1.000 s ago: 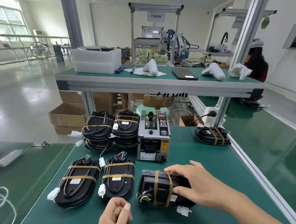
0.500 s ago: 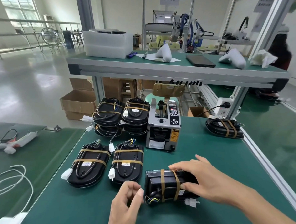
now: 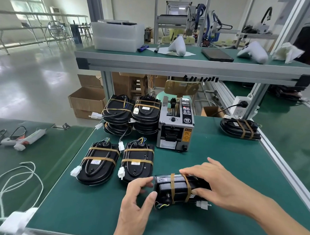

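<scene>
Black taped bundle [image 3: 180, 187] on its side on green tabletop [image 3: 228, 164], right hand [image 3: 213, 183] curled over its top, left hand [image 3: 139, 196] pinching its left end, tape dispenser [image 3: 176, 127] behind

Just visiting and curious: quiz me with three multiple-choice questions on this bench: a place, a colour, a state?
1. Where is the tape dispenser? A) upper shelf B) right of the stacked black units C) floor
2. The bands round the held bundle? A) blue B) white C) brown
3. The bundle is: A) gripped by left hand and right hand B) untouched C) hanging
B, it stands beside the stacks; C, two brown bands wrap it; A, both hands' fingers curl round it.
</scene>
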`<state>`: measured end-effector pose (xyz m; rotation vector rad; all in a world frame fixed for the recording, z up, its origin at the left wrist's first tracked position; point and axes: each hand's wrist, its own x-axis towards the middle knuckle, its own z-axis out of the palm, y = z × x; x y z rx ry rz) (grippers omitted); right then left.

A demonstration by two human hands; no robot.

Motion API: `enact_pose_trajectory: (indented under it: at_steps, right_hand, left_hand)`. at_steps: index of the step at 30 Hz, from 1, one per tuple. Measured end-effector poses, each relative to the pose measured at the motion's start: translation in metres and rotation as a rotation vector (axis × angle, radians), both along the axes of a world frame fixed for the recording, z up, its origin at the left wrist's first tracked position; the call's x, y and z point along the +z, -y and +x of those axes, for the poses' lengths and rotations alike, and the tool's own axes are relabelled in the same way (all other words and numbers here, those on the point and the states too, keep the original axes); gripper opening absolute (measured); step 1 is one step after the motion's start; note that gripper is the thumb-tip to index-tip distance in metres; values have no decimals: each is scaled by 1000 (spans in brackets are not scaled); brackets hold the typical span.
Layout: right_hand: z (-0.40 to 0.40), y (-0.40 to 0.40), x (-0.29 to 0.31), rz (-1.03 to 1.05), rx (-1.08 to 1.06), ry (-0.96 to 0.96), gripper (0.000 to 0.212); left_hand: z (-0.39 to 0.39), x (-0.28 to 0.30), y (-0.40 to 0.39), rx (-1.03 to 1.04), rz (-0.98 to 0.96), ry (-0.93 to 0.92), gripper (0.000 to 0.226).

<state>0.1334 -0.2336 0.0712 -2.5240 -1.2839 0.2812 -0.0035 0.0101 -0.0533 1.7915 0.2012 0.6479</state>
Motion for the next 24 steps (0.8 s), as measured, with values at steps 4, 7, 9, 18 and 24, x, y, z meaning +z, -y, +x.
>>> enact_pose_trajectory:
  at_steps: [4,7,9,18,24]
  right_hand:
    - [1,1,1,15,-6,-29,55]
    - [0,0,2,14,7,-45,55]
    - [-1,-1,1,14,19,-49,56]
    - [-1,1,0,34,9,-101,56]
    - [-4,1,0,52,19,-107,56]
  left_hand:
    - [1,4,1,-32,-5,-23,46]
    - [1,9,2,-77,23,-27,43]
    - [1,9,3,-106,2,-43,43]
    - [2,7,2,-235,-59,-122,47]
    - [1,6,1,-245,-86,-146,50]
